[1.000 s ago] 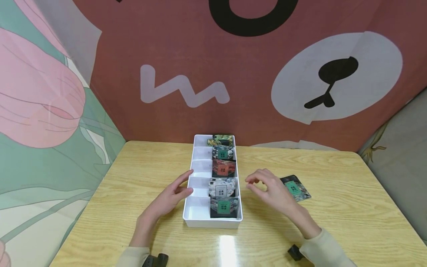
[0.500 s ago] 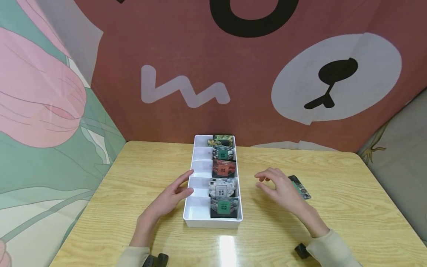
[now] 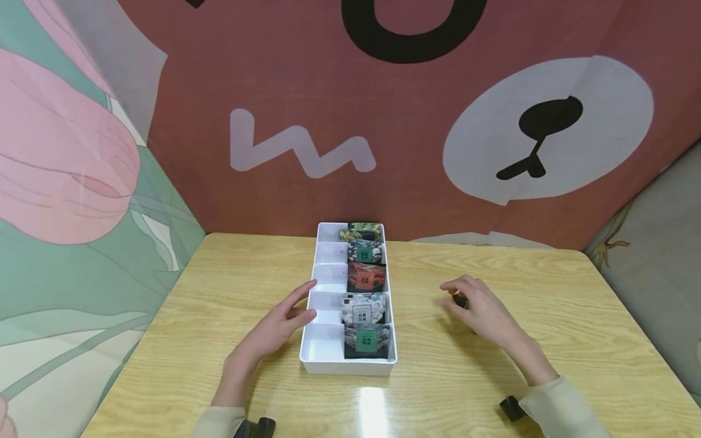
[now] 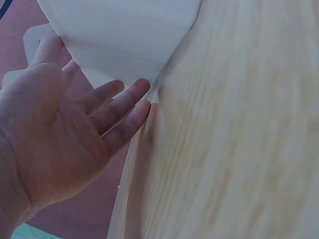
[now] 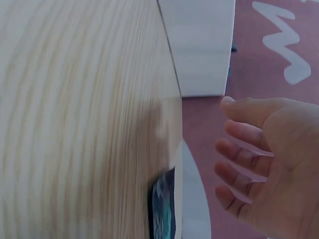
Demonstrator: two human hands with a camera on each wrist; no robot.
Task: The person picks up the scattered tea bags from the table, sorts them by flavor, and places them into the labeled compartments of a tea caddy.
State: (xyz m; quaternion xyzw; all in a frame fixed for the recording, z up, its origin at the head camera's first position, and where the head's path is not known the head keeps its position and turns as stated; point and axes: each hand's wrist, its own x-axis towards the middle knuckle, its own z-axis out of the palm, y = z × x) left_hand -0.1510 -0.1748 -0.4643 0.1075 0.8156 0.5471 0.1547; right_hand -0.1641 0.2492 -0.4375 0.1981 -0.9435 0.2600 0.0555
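My left hand point(image 3: 276, 328) rests at the left side of a long white divided box point(image 3: 347, 368), its fingertips at the rim. In the left wrist view those fingers lie loosely extended along the box wall point(image 4: 129, 32). My right hand point(image 3: 487, 313) hovers above the table to the right of the box, fingers relaxed and slightly bent. Under it lies a dark sachet with a green label, mostly hidden in the head view. The right wrist view shows this sachet point(image 5: 163, 206) flat on the wood, apart from the empty right hand point(image 5: 264, 159).
Sachets stand along the right side of the box's compartments: a green-labelled one point(image 3: 368, 342) nearest, then a white one point(image 3: 364, 309), a red one point(image 3: 366, 278), and others behind. The wooden table point(image 3: 246, 261) meets a printed cloth backdrop point(image 3: 411, 121) at its rear edge.
My right hand has moved right, away from the box, and now covers most of the loose sachet. The left hand and the box have stayed in place.
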